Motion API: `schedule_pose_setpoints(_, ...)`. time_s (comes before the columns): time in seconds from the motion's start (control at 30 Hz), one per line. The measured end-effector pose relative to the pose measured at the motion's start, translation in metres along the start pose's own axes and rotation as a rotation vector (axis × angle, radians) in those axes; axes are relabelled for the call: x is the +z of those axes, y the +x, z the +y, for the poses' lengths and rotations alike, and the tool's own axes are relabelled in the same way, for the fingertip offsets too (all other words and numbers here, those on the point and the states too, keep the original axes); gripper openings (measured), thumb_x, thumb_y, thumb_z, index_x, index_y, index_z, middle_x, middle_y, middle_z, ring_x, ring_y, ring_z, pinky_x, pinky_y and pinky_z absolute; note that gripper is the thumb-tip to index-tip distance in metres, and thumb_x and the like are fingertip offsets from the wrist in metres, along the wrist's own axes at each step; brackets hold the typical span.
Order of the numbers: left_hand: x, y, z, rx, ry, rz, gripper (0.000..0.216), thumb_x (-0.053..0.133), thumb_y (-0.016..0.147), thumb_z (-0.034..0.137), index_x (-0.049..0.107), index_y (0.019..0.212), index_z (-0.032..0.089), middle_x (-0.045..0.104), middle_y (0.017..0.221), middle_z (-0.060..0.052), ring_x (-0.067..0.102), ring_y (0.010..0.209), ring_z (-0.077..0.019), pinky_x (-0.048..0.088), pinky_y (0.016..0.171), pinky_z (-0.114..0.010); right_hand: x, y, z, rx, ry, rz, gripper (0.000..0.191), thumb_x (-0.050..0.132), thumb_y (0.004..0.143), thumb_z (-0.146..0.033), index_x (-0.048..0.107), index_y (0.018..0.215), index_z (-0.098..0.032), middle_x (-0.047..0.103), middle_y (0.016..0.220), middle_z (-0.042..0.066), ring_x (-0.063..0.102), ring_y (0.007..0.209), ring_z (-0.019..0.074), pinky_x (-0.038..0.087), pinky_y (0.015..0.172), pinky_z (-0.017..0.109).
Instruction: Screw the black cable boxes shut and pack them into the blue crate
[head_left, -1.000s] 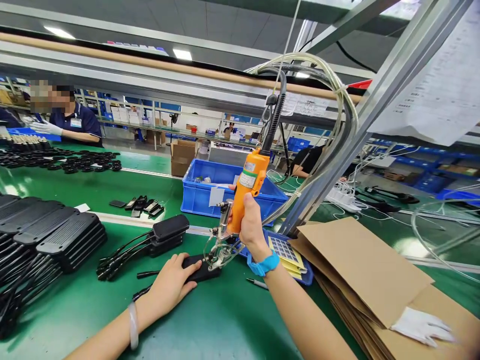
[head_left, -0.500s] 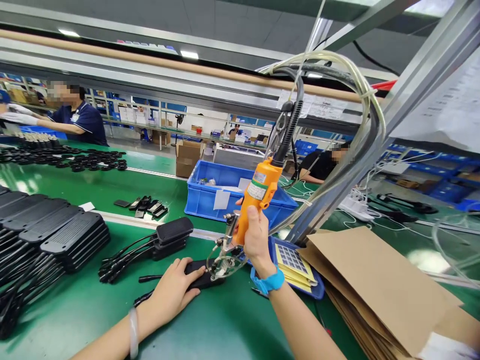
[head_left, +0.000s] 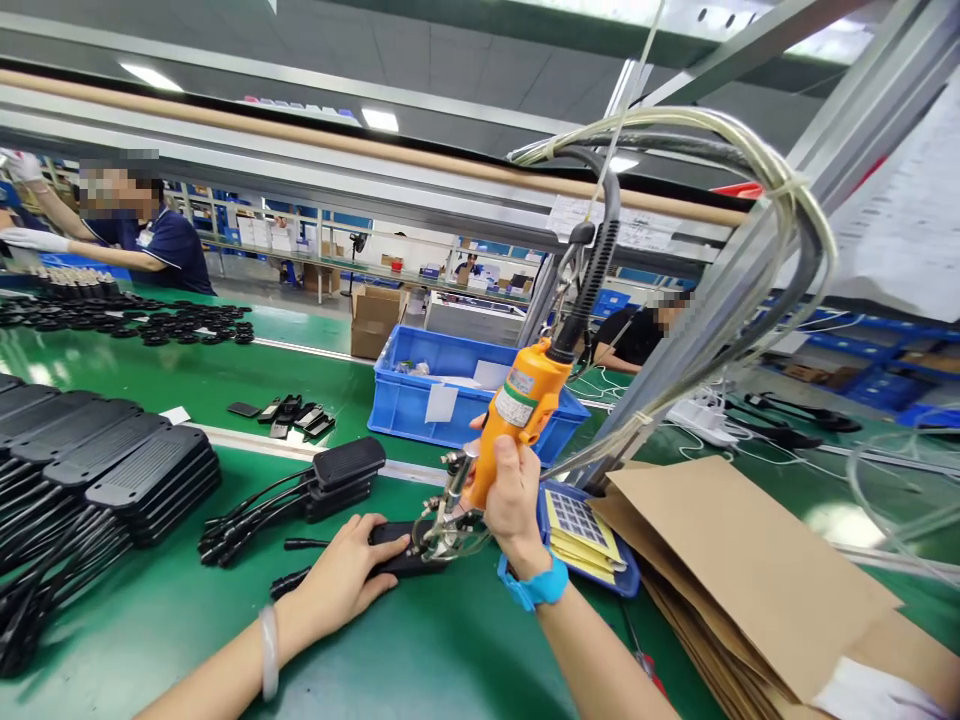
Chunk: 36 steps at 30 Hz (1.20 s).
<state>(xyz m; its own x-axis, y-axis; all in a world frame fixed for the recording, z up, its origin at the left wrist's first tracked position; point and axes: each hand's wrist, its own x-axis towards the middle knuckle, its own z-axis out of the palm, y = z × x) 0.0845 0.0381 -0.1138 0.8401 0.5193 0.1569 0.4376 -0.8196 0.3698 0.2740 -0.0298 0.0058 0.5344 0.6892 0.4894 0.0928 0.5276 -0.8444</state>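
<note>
My right hand (head_left: 514, 500) is wrapped round an orange electric screwdriver (head_left: 517, 405), which leans with its top to the right and hangs from a cable. Its metal nose (head_left: 446, 525) meets the right end of a black power adapter (head_left: 409, 562) lying flat on the green bench. Whether a screw sits under the tip is hidden. My left hand (head_left: 352, 570) holds the adapter's left end, index finger along the top and thumb at the near side. Short black cable ends (head_left: 289, 582) show beside that hand. Two stacked black adapters (head_left: 349, 470) lie just beyond.
Rows of black adapters (head_left: 150, 475) with cables fill the left. A blue bin (head_left: 405, 400) stands behind the screwdriver. Cardboard sheets (head_left: 750, 570) and a blue tray with yellow cards (head_left: 581, 525) lie at right. A metal post (head_left: 750, 300) slants nearby. Co-workers (head_left: 172, 240) sit across.
The screwdriver has come down slightly, its nose lower against the adapter. My left hand stays nearly in place. A co-worker at far left has raised a gloved hand.
</note>
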Motion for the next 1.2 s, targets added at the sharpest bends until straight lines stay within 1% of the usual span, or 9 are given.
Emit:
schedule_pose_setpoints(0.17, 0.003, 0.004, 0.004, 0.034, 0.019, -0.002, 0.047, 0.069, 0.089, 0.028, 0.061, 0.135, 0.031, 0.048, 0.146, -0.015, 0.056, 0.119, -0.0328, 0.048, 0.103, -0.053, 0.015, 0.029, -0.039, -0.106, 0.037, 0.035, 0.056, 0.048, 0.086, -0.068, 0.06, 0.113, -0.021, 0.054, 0.058, -0.002, 0.05, 0.043, 0.0131, 0.041, 0.038, 0.025)
schedule_pose_setpoints(0.27, 0.006, 0.004, 0.01, 0.059, 0.006, -0.014, 0.045, 0.068, 0.09, 0.03, 0.062, 0.134, 0.028, 0.05, 0.144, -0.016, 0.057, 0.116, -0.0319, 0.05, 0.1, -0.049, 0.032, 0.044, -0.049, -0.146, 0.065, 0.043, 0.054, 0.05, 0.085, -0.068, 0.062, 0.112, -0.022, 0.05, 0.058, -0.003, 0.047, 0.042, 0.0109, 0.038, 0.038, 0.023)
schedule_pose_setpoints(0.43, 0.004, 0.001, 0.015, 0.039, 0.017, -0.038, 0.043, 0.06, 0.095, 0.029, 0.057, 0.138, 0.032, 0.056, 0.14, -0.012, 0.056, 0.108, -0.0307, 0.05, 0.096, -0.05, 0.052, 0.042, -0.022, -0.078, 0.087, -0.009, 0.056, 0.051, 0.084, -0.07, 0.061, 0.107, -0.021, 0.052, 0.057, -0.004, 0.047, 0.041, 0.0108, 0.04, 0.039, 0.024)
schedule_pose_setpoints(0.57, 0.005, 0.002, 0.014, 0.022, 0.004, -0.043, 0.042, 0.062, 0.094, 0.03, 0.059, 0.136, 0.034, 0.059, 0.137, -0.009, 0.055, 0.104, -0.0305, 0.05, 0.093, -0.049, 0.056, 0.031, 0.006, -0.02, 0.066, -0.032, 0.062, 0.052, 0.082, -0.074, 0.058, 0.108, -0.018, 0.053, 0.055, -0.005, 0.048, 0.04, 0.0111, 0.041, 0.039, 0.024)
schedule_pose_setpoints(0.67, 0.008, 0.003, 0.014, 0.012, -0.009, -0.043, 0.044, 0.062, 0.093, 0.031, 0.058, 0.136, 0.035, 0.062, 0.132, -0.008, 0.054, 0.107, -0.0324, 0.049, 0.092, -0.049, 0.056, 0.026, 0.018, -0.013, 0.05, -0.028, 0.063, 0.052, 0.082, -0.076, 0.057, 0.105, -0.018, 0.054, 0.054, -0.005, 0.048, 0.04, 0.0106, 0.042, 0.04, 0.023)
schedule_pose_setpoints(0.8, 0.008, 0.004, 0.015, -0.015, 0.001, -0.076, 0.045, 0.063, 0.093, 0.032, 0.057, 0.138, 0.035, 0.066, 0.125, -0.009, 0.054, 0.109, -0.0344, 0.049, 0.091, -0.05, 0.056, 0.024, 0.024, 0.03, 0.026, -0.038, 0.065, 0.051, 0.078, -0.081, 0.054, 0.098, -0.019, 0.052, 0.052, -0.005, 0.048, 0.041, 0.0111, 0.042, 0.039, 0.023)
schedule_pose_setpoints(1.0, 0.014, 0.005, 0.009, 0.004, -0.026, -0.038, 0.046, 0.067, 0.09, 0.032, 0.059, 0.136, 0.037, 0.06, 0.136, -0.009, 0.055, 0.118, -0.0351, 0.048, 0.097, -0.05, 0.061, 0.02, 0.027, 0.068, -0.001, -0.077, 0.062, 0.05, 0.077, -0.082, 0.052, 0.092, -0.021, 0.052, 0.05, -0.005, 0.048, 0.04, 0.013, 0.041, 0.037, 0.025)
schedule_pose_setpoints(1.1, 0.018, 0.005, 0.006, 0.039, -0.051, 0.014, 0.046, 0.07, 0.089, 0.033, 0.06, 0.133, 0.037, 0.054, 0.143, -0.01, 0.053, 0.125, -0.0366, 0.047, 0.099, -0.052, 0.063, 0.014, 0.029, 0.047, -0.005, -0.08, 0.061, 0.05, 0.078, -0.08, 0.052, 0.092, -0.021, 0.051, 0.05, -0.005, 0.046, 0.037, 0.0123, 0.038, 0.035, 0.024)
schedule_pose_setpoints(1.2, 0.018, 0.005, 0.006, 0.037, -0.054, 0.015, 0.045, 0.07, 0.088, 0.033, 0.061, 0.133, 0.036, 0.056, 0.141, -0.01, 0.052, 0.126, -0.0374, 0.048, 0.098, -0.053, 0.063, 0.006, 0.028, 0.008, 0.011, -0.081, 0.06, 0.051, 0.078, -0.079, 0.054, 0.091, -0.02, 0.051, 0.05, -0.004, 0.048, 0.039, 0.0128, 0.042, 0.038, 0.025)
